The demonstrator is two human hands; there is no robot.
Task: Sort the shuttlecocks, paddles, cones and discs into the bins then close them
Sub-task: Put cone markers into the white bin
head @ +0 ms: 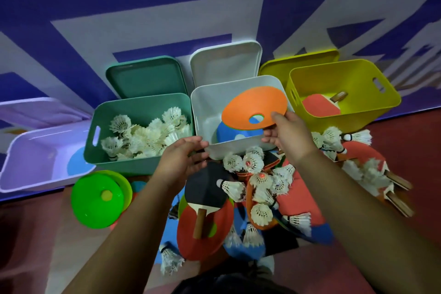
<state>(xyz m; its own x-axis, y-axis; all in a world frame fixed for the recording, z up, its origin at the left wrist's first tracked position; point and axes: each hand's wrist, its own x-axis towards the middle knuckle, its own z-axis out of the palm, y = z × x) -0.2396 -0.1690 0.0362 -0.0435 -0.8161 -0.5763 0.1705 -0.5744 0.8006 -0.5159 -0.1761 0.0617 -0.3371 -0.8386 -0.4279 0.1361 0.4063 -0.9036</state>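
The orange cone [250, 107] is being pinched at its near rim by the right hand [288, 136], thumb under and fingertip on top. It is being held tilted over the white bin [205, 107], just above the blue cone [229, 132] lying inside. The drop is likely being lined up downward and away from the grip. The left hand [181, 157] is being held loosely open at the bin's near corner; whether it is touching cannot be told.
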